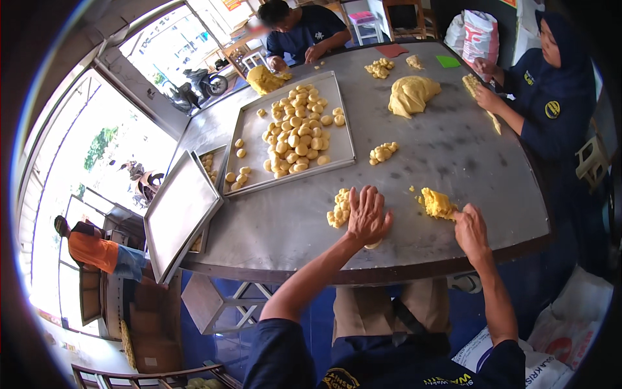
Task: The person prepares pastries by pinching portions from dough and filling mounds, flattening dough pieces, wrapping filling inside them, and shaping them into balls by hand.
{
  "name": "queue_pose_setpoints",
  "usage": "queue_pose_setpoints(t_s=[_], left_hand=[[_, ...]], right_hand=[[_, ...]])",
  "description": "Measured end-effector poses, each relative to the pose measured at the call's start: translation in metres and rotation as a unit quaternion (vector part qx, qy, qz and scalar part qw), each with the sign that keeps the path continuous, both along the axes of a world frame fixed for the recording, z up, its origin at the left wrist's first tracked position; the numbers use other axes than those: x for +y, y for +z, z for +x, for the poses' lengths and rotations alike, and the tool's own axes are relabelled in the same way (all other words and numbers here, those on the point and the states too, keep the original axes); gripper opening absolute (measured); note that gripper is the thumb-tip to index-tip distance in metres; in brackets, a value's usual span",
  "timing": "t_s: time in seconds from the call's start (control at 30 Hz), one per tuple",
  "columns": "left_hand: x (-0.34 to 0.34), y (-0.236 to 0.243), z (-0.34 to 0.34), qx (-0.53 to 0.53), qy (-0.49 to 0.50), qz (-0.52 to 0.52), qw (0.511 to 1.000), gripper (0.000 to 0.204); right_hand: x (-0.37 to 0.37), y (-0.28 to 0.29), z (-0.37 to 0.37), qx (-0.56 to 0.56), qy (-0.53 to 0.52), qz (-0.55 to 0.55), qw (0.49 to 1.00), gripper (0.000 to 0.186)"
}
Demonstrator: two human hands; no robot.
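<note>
My left hand (369, 215) lies palm down on the metal table with its fingers stretched out. Its fingers are beside a cluster of small pale dough pieces (339, 209). Under the heel of the palm shows the edge of a dough piece (374, 245), mostly covered. My right hand (471, 230) is closed, its fingers curled at the near right edge of a bright yellow, crumbly mound (437, 203). Whatever those fingers hold is hidden. Small yellow crumbs lie left of the mound.
A large metal tray (337, 165) of round dough balls lies ahead left; other trays (178, 214) overlap at the table's left corner. More dough clusters (383, 153) and a big dough lump (413, 96) lie farther off. Two people work dough at the far and right edges.
</note>
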State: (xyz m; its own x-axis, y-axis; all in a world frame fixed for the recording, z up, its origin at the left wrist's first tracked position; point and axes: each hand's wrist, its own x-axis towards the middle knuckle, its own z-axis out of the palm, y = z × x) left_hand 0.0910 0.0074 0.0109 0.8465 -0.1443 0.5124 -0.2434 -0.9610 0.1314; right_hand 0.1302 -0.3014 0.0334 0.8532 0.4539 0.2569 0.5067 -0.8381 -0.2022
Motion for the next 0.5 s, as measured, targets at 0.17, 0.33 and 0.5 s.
queue_pose_setpoints(t_s=[0.17,0.33,0.5], left_hand=[[-0.012,-0.019,-0.022,-0.055,0.055,0.118,0.99,0.03],[-0.023,-0.012,-0.05,0.016,0.154,0.007,0.988,0.038],[-0.025,-0.013,-0.097,0.114,0.139,0.028,0.983,0.029]], right_hand=[[-0.017,-0.013,-0.001,-0.022,-0.032,0.078,0.996,0.036],[-0.02,-0.033,-0.032,-0.083,-0.098,0.048,0.991,0.051],[-0.006,-0.028,-0.051,-0.029,-0.108,0.077,0.991,0.051]])
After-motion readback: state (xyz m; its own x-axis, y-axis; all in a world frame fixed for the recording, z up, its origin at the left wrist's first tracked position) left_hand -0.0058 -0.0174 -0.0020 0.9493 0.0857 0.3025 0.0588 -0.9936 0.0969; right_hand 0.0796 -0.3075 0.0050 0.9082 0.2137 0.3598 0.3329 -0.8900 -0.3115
